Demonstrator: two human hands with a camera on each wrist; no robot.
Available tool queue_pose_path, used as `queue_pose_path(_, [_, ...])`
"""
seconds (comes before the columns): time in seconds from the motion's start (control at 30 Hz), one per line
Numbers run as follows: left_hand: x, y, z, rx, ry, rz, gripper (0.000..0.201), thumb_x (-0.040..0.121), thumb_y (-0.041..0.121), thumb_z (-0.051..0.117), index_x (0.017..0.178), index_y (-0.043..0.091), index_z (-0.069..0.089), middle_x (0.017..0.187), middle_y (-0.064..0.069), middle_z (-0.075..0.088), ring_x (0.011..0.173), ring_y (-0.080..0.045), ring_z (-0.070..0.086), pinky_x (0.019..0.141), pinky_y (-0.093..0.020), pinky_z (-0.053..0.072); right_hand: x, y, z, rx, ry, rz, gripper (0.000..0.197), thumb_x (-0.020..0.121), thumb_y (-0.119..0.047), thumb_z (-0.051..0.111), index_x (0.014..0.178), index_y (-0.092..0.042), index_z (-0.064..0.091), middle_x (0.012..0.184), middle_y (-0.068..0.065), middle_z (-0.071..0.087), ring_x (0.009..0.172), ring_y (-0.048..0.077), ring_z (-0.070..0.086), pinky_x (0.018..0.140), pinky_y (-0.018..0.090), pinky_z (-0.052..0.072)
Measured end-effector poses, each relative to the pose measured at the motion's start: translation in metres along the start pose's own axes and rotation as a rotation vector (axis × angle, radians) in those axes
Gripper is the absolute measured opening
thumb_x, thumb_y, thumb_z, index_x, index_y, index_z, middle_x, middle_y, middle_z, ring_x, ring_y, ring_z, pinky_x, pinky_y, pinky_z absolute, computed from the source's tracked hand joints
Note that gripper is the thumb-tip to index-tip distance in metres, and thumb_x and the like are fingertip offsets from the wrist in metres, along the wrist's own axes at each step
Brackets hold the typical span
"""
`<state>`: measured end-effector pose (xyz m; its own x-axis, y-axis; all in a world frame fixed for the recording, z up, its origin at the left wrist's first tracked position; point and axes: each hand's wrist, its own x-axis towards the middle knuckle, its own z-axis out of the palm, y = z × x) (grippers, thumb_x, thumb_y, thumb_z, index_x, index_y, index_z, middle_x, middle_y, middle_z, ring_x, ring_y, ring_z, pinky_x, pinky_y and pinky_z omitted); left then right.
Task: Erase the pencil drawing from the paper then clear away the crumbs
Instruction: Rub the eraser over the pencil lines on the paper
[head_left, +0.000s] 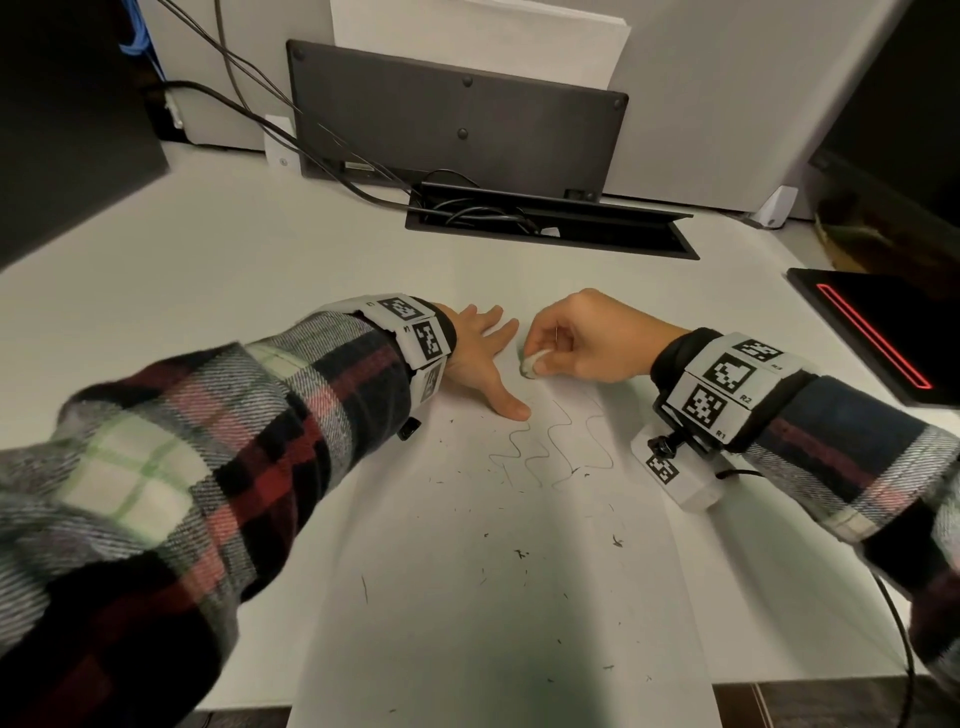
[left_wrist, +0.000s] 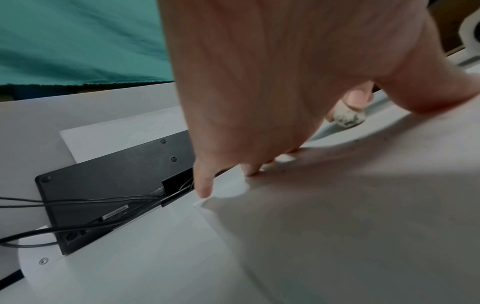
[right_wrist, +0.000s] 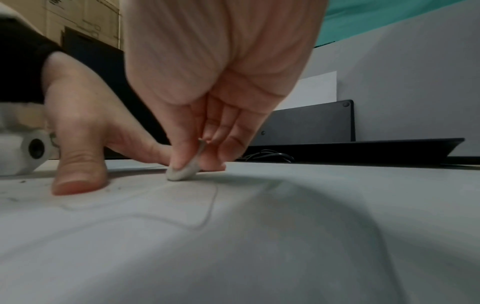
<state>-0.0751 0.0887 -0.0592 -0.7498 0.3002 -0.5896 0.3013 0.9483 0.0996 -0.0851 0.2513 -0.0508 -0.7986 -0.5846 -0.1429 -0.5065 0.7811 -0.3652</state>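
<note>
A white sheet of paper (head_left: 498, 597) lies on the desk with wavy pencil lines (head_left: 550, 447) near its far end. Dark eraser crumbs (head_left: 519, 554) are scattered over the sheet. My right hand (head_left: 582, 338) pinches a small grey-smudged white eraser (head_left: 532, 362) between thumb and fingers, its tip pressed on the paper just beyond the lines; the right wrist view shows the eraser (right_wrist: 183, 171) touching the sheet. My left hand (head_left: 483, 358) lies spread and flat on the paper's far left part, thumb close to the lines. In the left wrist view the eraser (left_wrist: 348, 118) shows past my palm.
A black panel (head_left: 457, 119) leans against the back wall with white sheets behind it. An open cable tray (head_left: 550, 223) with black cables sits in the desk beyond the paper. A black device with a red line (head_left: 878, 332) lies at the right. The desk's front edge (head_left: 810, 680) is close.
</note>
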Motion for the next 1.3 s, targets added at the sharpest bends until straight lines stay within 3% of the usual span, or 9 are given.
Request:
queue_pose_path(0.17, [-0.001,0.0,-0.001,0.0,-0.002,0.005,0.109,0.075,0.071,0.051,0.146,0.027,-0.019,0.153,0.006,-0.026,0.142,-0.018,-0.021,0.114,-0.048,-0.004,-0.011,0.0,-0.004,0.13,-0.187,0.013,0.014,0.079,-0.019,0.071,0.092,-0.012,0.072,0.067,-0.008,0.064,0.051,-0.001,0.054,0.057,0.009,0.044])
queue_pose_path(0.3, [-0.004,-0.004,-0.003,-0.016,0.014,0.042,0.107,0.08,0.064,0.053,0.147,0.022,-0.018,0.155,0.006,-0.023,0.143,-0.015,-0.017,0.115,-0.043,-0.002,0.006,0.012,-0.013,0.006,0.104,0.023,0.012,0.084,-0.021,0.067,0.094,-0.015,0.068,0.08,-0.005,0.061,0.063,0.0,0.051,0.065,0.019,0.041])
queue_pose_path(0.37, [-0.006,-0.007,-0.005,-0.049,0.026,0.062,0.104,0.083,0.058,0.055,0.147,0.02,-0.017,0.155,0.007,-0.02,0.144,-0.013,-0.013,0.116,-0.04,0.001,0.015,0.017,-0.016,-0.054,0.149,0.033,0.014,0.084,-0.024,0.066,0.095,-0.015,0.067,0.089,0.0,0.063,0.07,0.003,0.05,0.066,0.019,0.039])
queue_pose_path(0.47, [-0.006,-0.011,-0.006,-0.051,0.024,0.078,0.106,0.081,0.057,0.057,0.148,0.02,-0.017,0.155,0.008,-0.019,0.144,-0.011,-0.013,0.116,-0.04,0.001,0.024,0.015,-0.011,-0.055,0.075,0.022,0.018,0.082,-0.028,0.069,0.093,-0.015,0.068,0.091,0.002,0.065,0.074,0.009,0.052,0.068,0.018,0.042])
queue_pose_path(0.63, [-0.005,-0.012,-0.004,0.013,0.015,0.067,0.115,0.074,0.066,0.059,0.146,0.022,-0.02,0.154,0.009,-0.023,0.143,-0.012,-0.016,0.116,-0.041,0.0,0.025,0.008,-0.009,-0.041,0.044,0.018,0.016,0.08,-0.026,0.071,0.091,-0.014,0.068,0.084,0.003,0.065,0.065,0.001,0.05,0.06,0.009,0.039])
queue_pose_path(0.77, [-0.001,-0.01,-0.001,0.078,0.021,0.04,0.12,0.069,0.074,0.056,0.146,0.022,-0.021,0.154,0.008,-0.025,0.143,-0.014,-0.018,0.115,-0.043,-0.001,0.011,0.0,-0.007,0.138,-0.159,0.017,0.017,0.079,-0.019,0.072,0.092,-0.009,0.071,0.08,0.011,0.069,0.06,0.009,0.058,0.06,0.014,0.047])
queue_pose_path(0.9, [0.001,-0.007,0.0,0.043,0.026,0.025,0.117,0.068,0.076,0.054,0.145,0.03,-0.021,0.153,0.006,-0.026,0.142,-0.018,-0.02,0.114,-0.047,-0.004,0.011,0.0,-0.007,-0.007,-0.044,-0.004,0.015,0.08,-0.023,0.071,0.092,-0.014,0.071,0.079,0.002,0.067,0.056,-0.004,0.052,0.057,0.005,0.039])
queue_pose_path(1.1, [-0.001,-0.003,-0.001,0.036,0.009,0.02,0.11,0.07,0.073,0.055,0.143,0.039,-0.02,0.153,0.003,-0.028,0.142,-0.021,-0.021,0.113,-0.051,-0.004,-0.008,-0.007,-0.002,0.1,-0.17,-0.011,0.012,0.079,-0.02,0.072,0.09,-0.014,0.072,0.072,-0.004,0.066,0.054,-0.005,0.052,0.056,0.007,0.04])
queue_pose_path(1.3, [-0.002,-0.002,-0.003,0.052,0.01,0.02,0.113,0.068,0.072,0.059,0.143,0.04,-0.02,0.153,0.002,-0.028,0.142,-0.022,-0.022,0.113,-0.051,-0.003,0.0,-0.006,-0.003,-0.047,-0.065,0.022,0.009,0.083,-0.022,0.068,0.089,-0.015,0.068,0.076,-0.002,0.063,0.059,-0.001,0.051,0.055,0.003,0.036])
